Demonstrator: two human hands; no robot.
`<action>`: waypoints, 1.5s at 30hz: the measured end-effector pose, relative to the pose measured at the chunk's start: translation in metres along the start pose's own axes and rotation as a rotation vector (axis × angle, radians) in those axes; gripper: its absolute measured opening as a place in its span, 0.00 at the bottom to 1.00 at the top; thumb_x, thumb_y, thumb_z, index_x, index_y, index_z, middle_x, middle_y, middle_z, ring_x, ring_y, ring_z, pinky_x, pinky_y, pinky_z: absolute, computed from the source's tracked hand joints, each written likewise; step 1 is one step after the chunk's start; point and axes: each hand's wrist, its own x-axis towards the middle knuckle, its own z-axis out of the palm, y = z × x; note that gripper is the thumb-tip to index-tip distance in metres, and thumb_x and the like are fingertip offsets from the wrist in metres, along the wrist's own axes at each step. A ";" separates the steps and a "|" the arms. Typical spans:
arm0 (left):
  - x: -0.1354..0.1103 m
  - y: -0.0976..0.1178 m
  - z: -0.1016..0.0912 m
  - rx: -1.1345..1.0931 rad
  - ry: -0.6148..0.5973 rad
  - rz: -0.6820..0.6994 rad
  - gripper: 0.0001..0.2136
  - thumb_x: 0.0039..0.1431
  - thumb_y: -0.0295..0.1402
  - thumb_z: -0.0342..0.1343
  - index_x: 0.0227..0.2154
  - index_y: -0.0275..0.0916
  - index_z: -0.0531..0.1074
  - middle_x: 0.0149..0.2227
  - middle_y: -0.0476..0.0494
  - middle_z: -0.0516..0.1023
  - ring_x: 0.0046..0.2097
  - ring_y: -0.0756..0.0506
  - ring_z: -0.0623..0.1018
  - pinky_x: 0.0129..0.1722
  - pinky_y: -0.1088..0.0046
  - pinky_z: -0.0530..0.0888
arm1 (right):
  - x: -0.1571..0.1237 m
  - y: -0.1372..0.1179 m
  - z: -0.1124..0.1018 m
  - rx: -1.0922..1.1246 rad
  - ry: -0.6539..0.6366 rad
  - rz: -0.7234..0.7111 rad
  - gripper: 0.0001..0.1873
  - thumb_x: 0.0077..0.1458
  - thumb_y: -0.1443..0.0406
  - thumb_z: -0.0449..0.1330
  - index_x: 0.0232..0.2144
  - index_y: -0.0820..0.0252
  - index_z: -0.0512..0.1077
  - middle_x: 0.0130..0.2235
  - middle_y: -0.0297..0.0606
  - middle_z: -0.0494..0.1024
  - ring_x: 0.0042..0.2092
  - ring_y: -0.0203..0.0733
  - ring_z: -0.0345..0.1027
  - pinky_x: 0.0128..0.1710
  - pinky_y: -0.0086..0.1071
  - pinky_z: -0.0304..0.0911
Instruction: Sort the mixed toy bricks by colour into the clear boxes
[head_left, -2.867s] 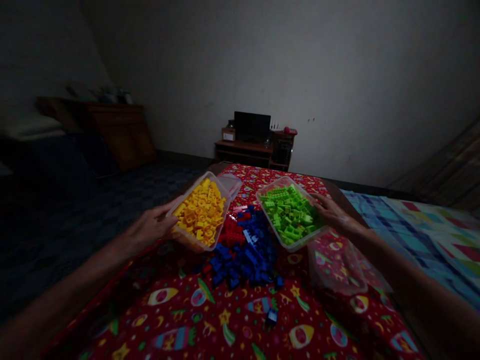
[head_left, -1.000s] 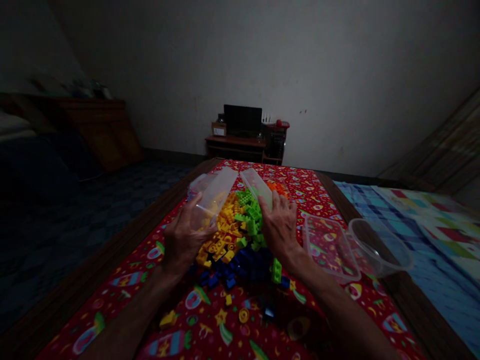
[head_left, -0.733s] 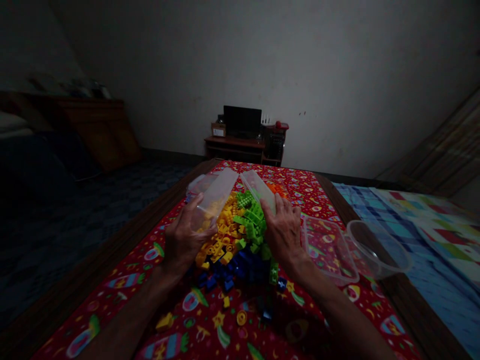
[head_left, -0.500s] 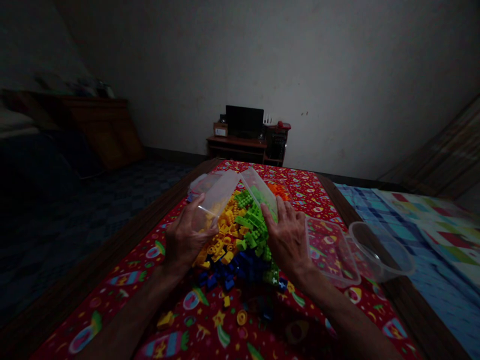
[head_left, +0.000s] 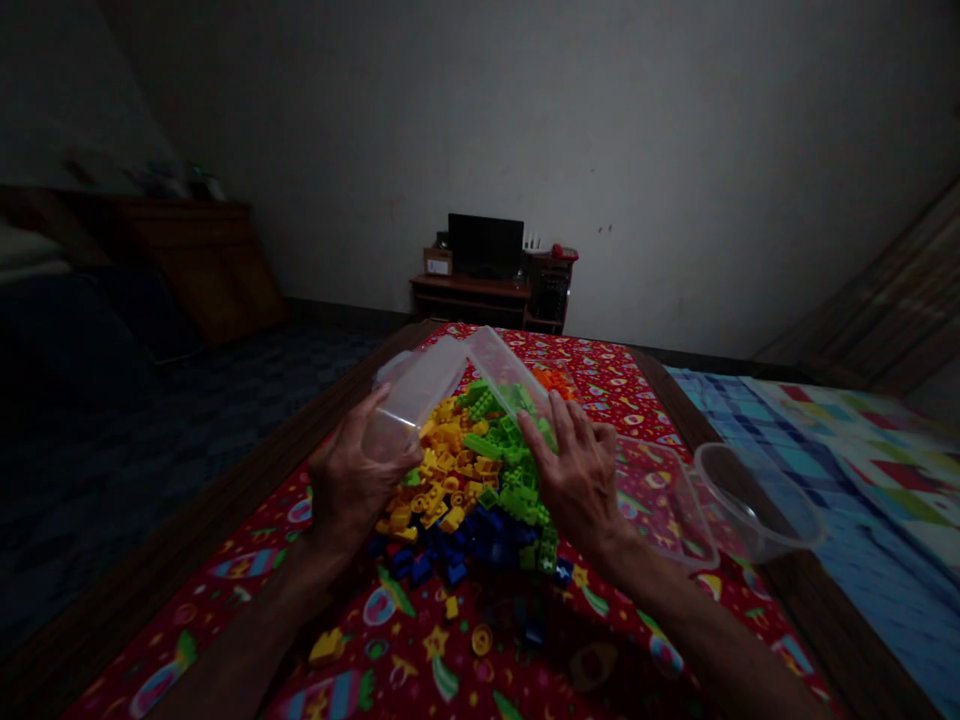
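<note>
My left hand (head_left: 346,482) grips a clear plastic tub (head_left: 411,394) tipped over on its side above a heap of toy bricks. My right hand (head_left: 579,476) grips a second clear tub (head_left: 501,366) tipped the other way, the two rims meeting at the top. Yellow bricks (head_left: 442,480) lie spilled under the left tub and green bricks (head_left: 504,450) under the right one. Both sit on top of blue bricks (head_left: 480,535). A few orange bricks (head_left: 555,379) show behind my right hand.
The table's red patterned cloth (head_left: 420,650) has stray yellow bricks (head_left: 328,646) near me. A clear tub (head_left: 660,500) and a clear round bowl (head_left: 754,497) stand at the right, near the table edge. A dark TV on a low cabinet (head_left: 487,262) stands against the far wall.
Both tubs, first held upright and full, have been tipped inward and emptied; yellow and green bricks have poured onto the blue pile. In the last half second the tubs rose slightly.
</note>
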 end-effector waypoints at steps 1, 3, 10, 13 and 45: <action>0.000 0.000 -0.001 -0.009 0.013 0.007 0.29 0.46 0.37 0.65 0.53 0.39 0.69 0.48 0.43 0.78 0.40 0.44 0.80 0.39 0.72 0.77 | 0.000 0.000 -0.001 0.003 0.013 -0.009 0.22 0.57 0.75 0.53 0.53 0.56 0.66 0.56 0.52 0.67 0.57 0.55 0.57 0.43 0.44 0.56; 0.001 0.000 -0.001 -0.022 0.026 0.017 0.30 0.45 0.37 0.66 0.53 0.38 0.69 0.48 0.42 0.78 0.41 0.43 0.80 0.41 0.71 0.77 | 0.000 0.002 -0.001 0.000 0.031 -0.021 0.22 0.58 0.74 0.53 0.53 0.56 0.66 0.56 0.53 0.67 0.57 0.55 0.57 0.43 0.44 0.56; 0.005 -0.001 0.001 -0.058 0.047 0.007 0.30 0.44 0.37 0.66 0.53 0.39 0.70 0.48 0.41 0.78 0.42 0.42 0.80 0.43 0.68 0.77 | 0.006 0.017 0.004 -0.011 0.007 -0.008 0.22 0.58 0.74 0.52 0.53 0.57 0.67 0.56 0.55 0.67 0.56 0.55 0.58 0.43 0.44 0.55; 0.005 0.001 -0.001 -0.060 0.083 0.017 0.31 0.43 0.37 0.66 0.53 0.40 0.69 0.49 0.42 0.78 0.42 0.42 0.80 0.43 0.68 0.77 | 0.006 0.022 0.005 0.000 0.001 0.016 0.25 0.56 0.76 0.53 0.55 0.55 0.66 0.57 0.52 0.66 0.57 0.54 0.57 0.44 0.44 0.54; 0.059 0.008 -0.018 -0.376 0.311 -0.142 0.27 0.47 0.36 0.57 0.52 0.33 0.68 0.49 0.39 0.77 0.47 0.42 0.78 0.47 0.64 0.76 | 0.000 0.129 -0.005 0.761 0.180 0.659 0.31 0.41 0.73 0.49 0.49 0.60 0.73 0.47 0.40 0.77 0.49 0.47 0.70 0.49 0.39 0.64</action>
